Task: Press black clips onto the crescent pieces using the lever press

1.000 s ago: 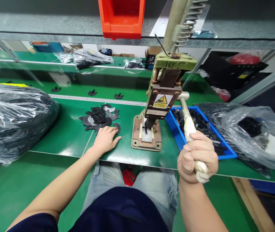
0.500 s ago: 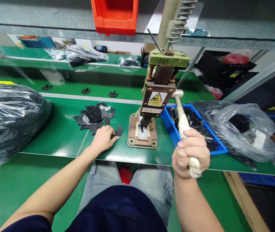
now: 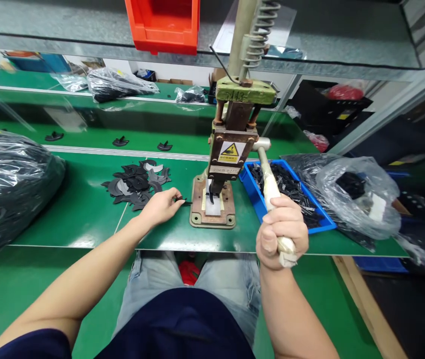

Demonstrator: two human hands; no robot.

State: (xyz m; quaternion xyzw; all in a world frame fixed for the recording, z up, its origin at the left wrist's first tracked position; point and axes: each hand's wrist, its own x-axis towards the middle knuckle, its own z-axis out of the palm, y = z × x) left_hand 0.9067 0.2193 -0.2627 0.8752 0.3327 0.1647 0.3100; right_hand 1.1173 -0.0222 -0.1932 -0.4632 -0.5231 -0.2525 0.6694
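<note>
My left hand (image 3: pixel 165 205) is closed on a small curved black part (image 3: pixel 187 203), which sticks out from the fingertips toward the press base. Just behind that hand lies a pile of curved black and grey parts (image 3: pixel 133 182). My right hand (image 3: pixel 283 232) is wrapped around the tape-covered lever (image 3: pixel 271 184) of a hand press (image 3: pixel 231 149). On the press base (image 3: pixel 197 202), a dark curved piece (image 3: pixel 211 193) sits at the light metal fixture (image 3: pixel 213 206) under the ram. The fingers partly hide the part in my left hand.
A blue bin (image 3: pixel 255 197) of black parts stands right of the press, beside an open clear bag (image 3: pixel 362 199). A large filled plastic bag (image 3: pixel 14 184) takes up the left. An orange bin (image 3: pixel 165 37) sits on the shelf above. Several black pieces (image 3: pixel 164 146) lie behind the pile.
My left hand has lifted the curved part off the table and tilted it edge-on, near the press base. My right hand stays on the lever. The whole view has shifted slightly.
</note>
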